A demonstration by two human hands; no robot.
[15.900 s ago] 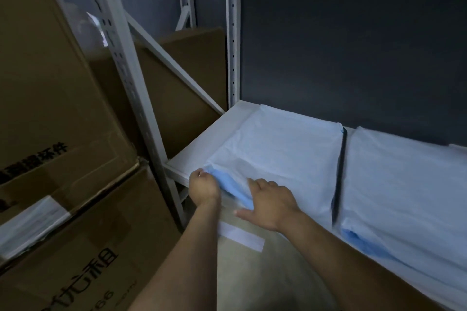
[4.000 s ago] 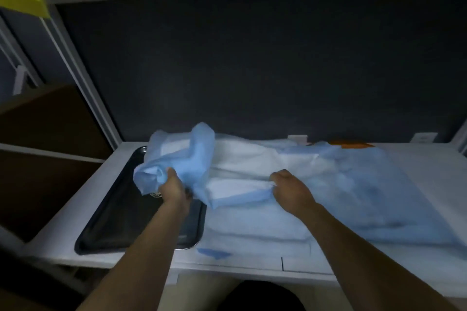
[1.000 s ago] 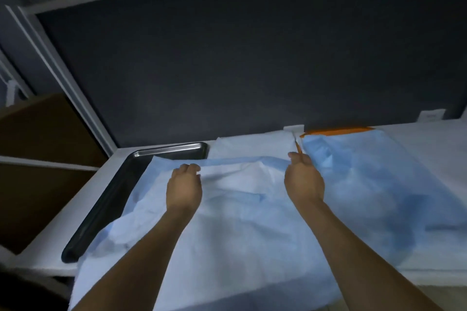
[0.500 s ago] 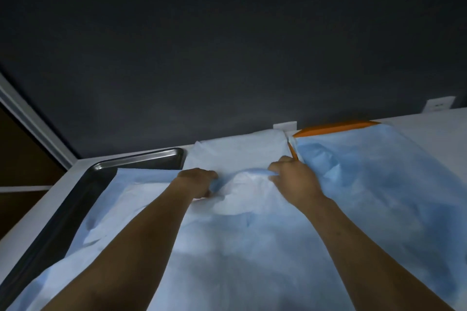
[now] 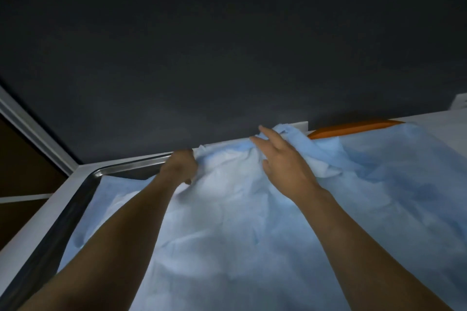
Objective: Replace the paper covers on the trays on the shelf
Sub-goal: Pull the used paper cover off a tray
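Note:
A pale blue paper cover lies crumpled over a dark metal tray on the white shelf. The tray's left side and back rim show bare. My left hand grips the cover's far edge near the tray's back rim, fingers curled. My right hand holds a bunched fold of the cover at the back, thumb under it and index and middle fingers stretched out above. An orange tray peeks out at the back right under another blue cover.
A dark wall panel closes the back of the shelf. A white upright post runs along the left. A small white tag sits at the far right against the wall.
Both hands have pushed the cover's far edge further back toward the wall and spread apart. The view has moved closer in and lower over the tray.

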